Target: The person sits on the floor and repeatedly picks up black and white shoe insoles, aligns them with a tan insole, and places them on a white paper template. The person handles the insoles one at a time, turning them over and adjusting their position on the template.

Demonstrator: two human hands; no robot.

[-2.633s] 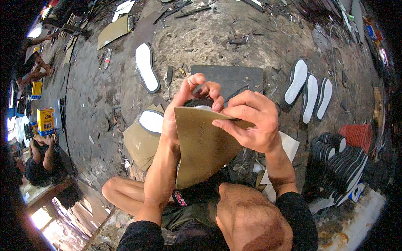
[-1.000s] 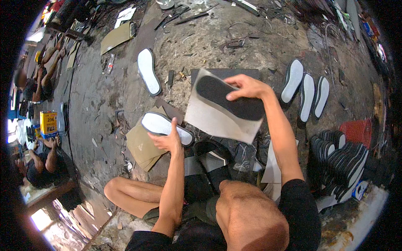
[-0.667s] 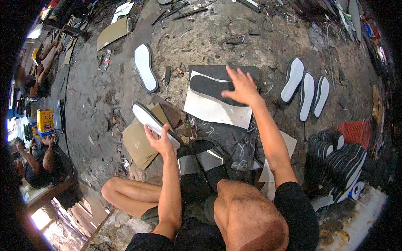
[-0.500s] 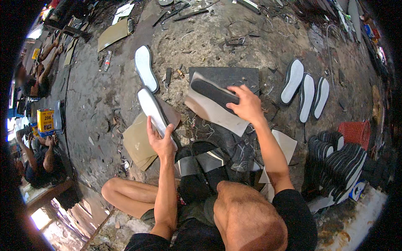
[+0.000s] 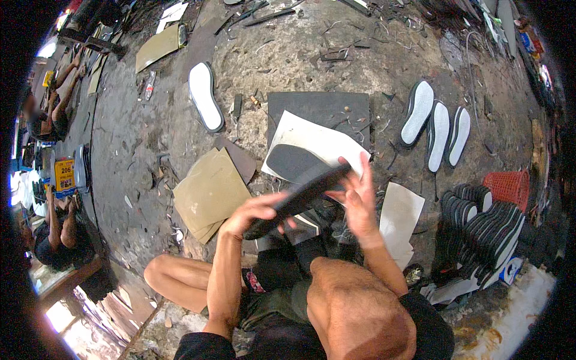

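A black shoe sole [image 5: 303,198] is held aslant above my lap, its dark face toward me. My left hand [image 5: 257,213] grips its lower end, some fingertips showing beneath. At the upper end, my right hand [image 5: 359,201] has its fingers around the edge, slightly blurred. Just beyond lies a white sheet [image 5: 327,141] on a black square mat [image 5: 318,103]. On that sheet rests a dark grey sole-shaped piece [image 5: 293,161], partly covered by the held sole.
One white-topped sole [image 5: 205,96] lies far left; three more [image 5: 440,129] lie at right. Tan sheets [image 5: 210,192] are left of my hands, a pale sheet [image 5: 402,216] right. Stacked soles [image 5: 489,237] stand beside a red basket [image 5: 509,187]. Other people [image 5: 57,234] sit at far left.
The sole in my left hand has turned from its white face to its dark one and moved right, toward my lap. My right hand has left the dark piece on the sheet and grasped this sole.
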